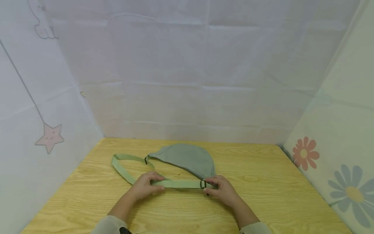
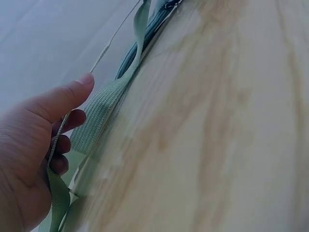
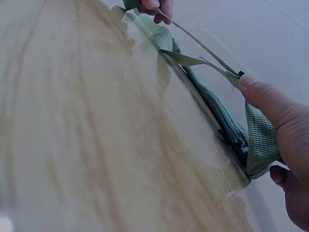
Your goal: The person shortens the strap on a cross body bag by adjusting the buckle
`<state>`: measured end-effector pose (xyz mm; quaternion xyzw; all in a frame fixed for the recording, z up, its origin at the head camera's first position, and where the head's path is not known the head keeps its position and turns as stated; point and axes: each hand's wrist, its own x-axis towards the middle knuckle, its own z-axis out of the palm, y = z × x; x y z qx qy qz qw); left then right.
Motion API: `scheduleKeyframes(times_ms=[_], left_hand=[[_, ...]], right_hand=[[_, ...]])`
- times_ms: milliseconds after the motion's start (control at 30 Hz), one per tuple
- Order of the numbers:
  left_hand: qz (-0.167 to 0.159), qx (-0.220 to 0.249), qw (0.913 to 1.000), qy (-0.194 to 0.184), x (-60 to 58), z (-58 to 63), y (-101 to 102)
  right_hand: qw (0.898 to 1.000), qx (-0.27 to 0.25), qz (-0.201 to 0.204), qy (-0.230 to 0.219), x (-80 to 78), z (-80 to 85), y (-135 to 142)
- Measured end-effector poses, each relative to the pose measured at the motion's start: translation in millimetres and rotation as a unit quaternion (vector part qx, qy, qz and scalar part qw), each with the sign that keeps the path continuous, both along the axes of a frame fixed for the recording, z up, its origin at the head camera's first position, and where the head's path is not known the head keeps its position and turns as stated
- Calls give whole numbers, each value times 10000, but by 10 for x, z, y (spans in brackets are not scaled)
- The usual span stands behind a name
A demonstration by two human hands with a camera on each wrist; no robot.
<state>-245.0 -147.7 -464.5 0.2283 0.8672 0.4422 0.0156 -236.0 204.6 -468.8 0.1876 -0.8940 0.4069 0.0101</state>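
A grey-green waist bag (image 1: pixel 187 157) lies on the table, its light green strap (image 1: pixel 181 184) looped to the left and drawn across in front. My left hand (image 1: pixel 146 185) pinches the strap between thumb and fingers. In the left wrist view, the webbing (image 2: pixel 104 106) runs past the left thumb, edge-on. My right hand (image 1: pixel 223 191) grips the strap's other end, at the black slide buckle (image 1: pixel 203 184). Between the hands the strap is stretched straight, lifted off the table in the right wrist view. Below it there, the bag's dark zipper edge (image 3: pixel 212 104) shows.
The wood-grain table (image 1: pixel 280 188) carries the bag near its back edge. White sheeting (image 1: pixel 187 71) stands behind it. Patterned side walls flank the table, with a pink star (image 1: pixel 50 138) at left and printed flowers (image 1: pixel 305 153) at right.
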Motion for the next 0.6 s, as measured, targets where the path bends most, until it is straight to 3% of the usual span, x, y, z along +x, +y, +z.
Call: scheduleKeyframes(times_ms=[167,300,467,600], left_hand=[[216,-242,9993,162,-11,25,-15],[746,-612,9942,474,-96,70,-65],[1362,-1263,9771,1033,-301,96,-175],[1581,-1819,9625,1242,-429,85,-282]], right_hand=[[10000,27,15,34,2,-12,3],[10000,11,9,59,6,-4,0],[10000,-38,16,38,13,7,-5],[9998,-151,86,-81,46,-21,-24]])
